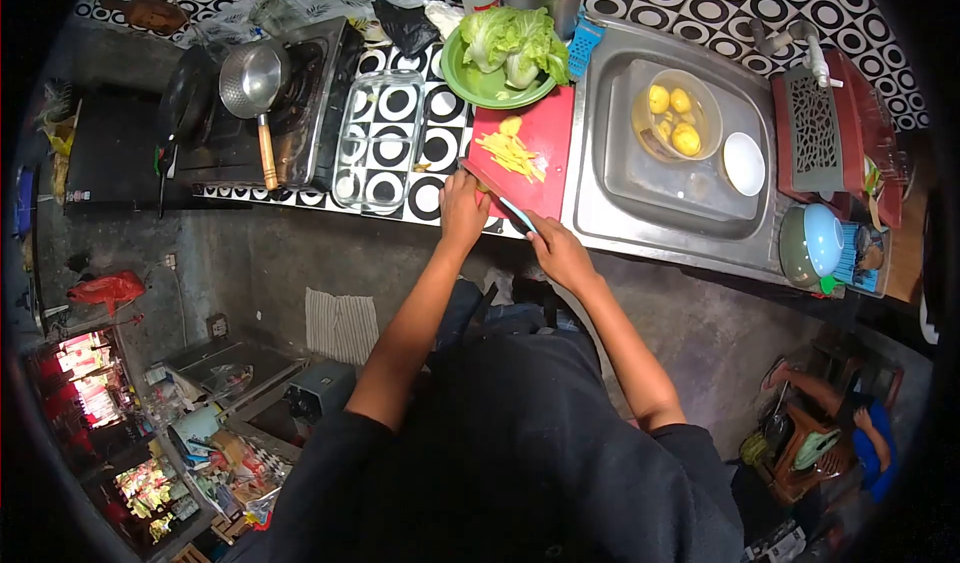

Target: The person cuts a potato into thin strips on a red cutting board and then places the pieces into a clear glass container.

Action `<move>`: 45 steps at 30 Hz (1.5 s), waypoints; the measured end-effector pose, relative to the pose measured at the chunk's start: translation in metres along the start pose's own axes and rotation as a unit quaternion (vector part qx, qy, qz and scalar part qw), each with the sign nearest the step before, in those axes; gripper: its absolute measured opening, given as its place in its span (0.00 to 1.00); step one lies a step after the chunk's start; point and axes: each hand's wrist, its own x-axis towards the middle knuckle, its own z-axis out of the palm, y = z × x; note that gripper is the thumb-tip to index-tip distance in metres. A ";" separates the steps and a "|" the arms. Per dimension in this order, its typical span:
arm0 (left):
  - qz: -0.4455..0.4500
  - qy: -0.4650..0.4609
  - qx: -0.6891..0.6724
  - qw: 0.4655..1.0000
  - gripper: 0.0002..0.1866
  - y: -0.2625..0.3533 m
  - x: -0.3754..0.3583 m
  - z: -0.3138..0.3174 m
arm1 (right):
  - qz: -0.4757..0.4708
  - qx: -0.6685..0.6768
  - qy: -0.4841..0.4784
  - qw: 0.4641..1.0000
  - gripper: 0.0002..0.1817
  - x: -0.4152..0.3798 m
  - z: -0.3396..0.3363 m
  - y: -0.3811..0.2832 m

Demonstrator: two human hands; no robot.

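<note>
A red cutting board (548, 191) lies at the counter's front edge beside the sink. Yellow potato strips (512, 155) are heaped on it, with a larger potato piece (511, 125) behind them. My right hand (560, 253) is closed round the handle of a knife (515, 213); its blade points up and left across the board. At the board's left front corner, my left hand (463, 206) presses its fingers down on a small yellow potato piece next to the blade. Most of that piece is hidden by my fingers and the knife.
A green bowl (492, 91) of leafy greens stands behind the board. Left are a glass dish (380, 143) and a stove with a saucepan (252, 78). The sink (590, 198) on the right holds a bowl of potatoes (686, 140) and a white bowl (744, 164). Another person sits lower right.
</note>
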 end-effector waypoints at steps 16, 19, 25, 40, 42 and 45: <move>0.001 0.022 0.008 1.000 0.18 -0.005 -0.005 0.006 | 0.004 -0.018 -0.018 1.000 0.24 0.010 -0.003 -0.008; -0.002 0.022 0.004 1.000 0.18 -0.006 -0.005 0.006 | -0.004 -0.017 -0.017 1.000 0.24 0.010 -0.004 -0.007; 0.001 0.035 0.002 0.999 0.17 -0.007 -0.006 0.009 | 0.006 -0.014 -0.023 1.000 0.24 0.009 -0.002 -0.007; -0.004 0.034 -0.001 0.999 0.18 -0.004 -0.006 0.007 | -0.001 -0.003 -0.023 1.000 0.24 0.012 -0.003 -0.004; 0.001 0.033 0.001 0.999 0.18 -0.004 -0.005 0.007 | -0.002 -0.001 -0.027 1.000 0.24 0.012 -0.003 -0.004; 0.001 0.033 0.000 0.999 0.17 -0.004 -0.005 0.007 | -0.002 0.001 -0.035 0.999 0.24 0.013 -0.003 -0.004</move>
